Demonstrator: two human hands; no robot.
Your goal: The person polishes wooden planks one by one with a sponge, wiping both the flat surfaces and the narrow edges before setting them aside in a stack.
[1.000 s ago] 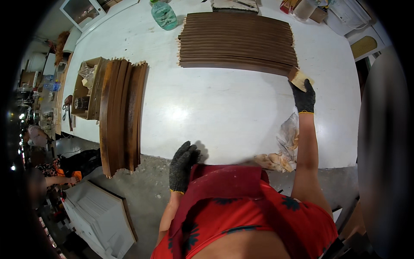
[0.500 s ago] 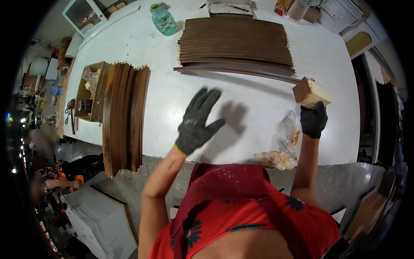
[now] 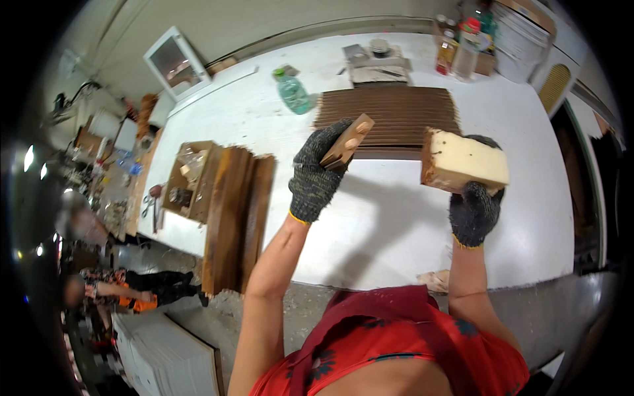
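Left hand (image 3: 316, 177), gloved, fingers closed round small brown wood block (image 3: 347, 140), raised above white tabletop (image 3: 370, 218). Right hand (image 3: 474, 210), gloved, fingers clamped under pale foam-like block (image 3: 465, 161), also aloft. Row of dark wood slats (image 3: 389, 113) lies flat behind both. Step judged: both blocks lifted, facing each other. Bringing them together would need steady alignment.

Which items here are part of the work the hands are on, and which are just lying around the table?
In hand:
- left hand holds a small wooden strip
- right hand holds a pale sanding block
- row of dark wooden slats just beyond

Lying about:
- green plastic bottle
- stack of brown boards
- open box of oddments
- bottles at the far edge
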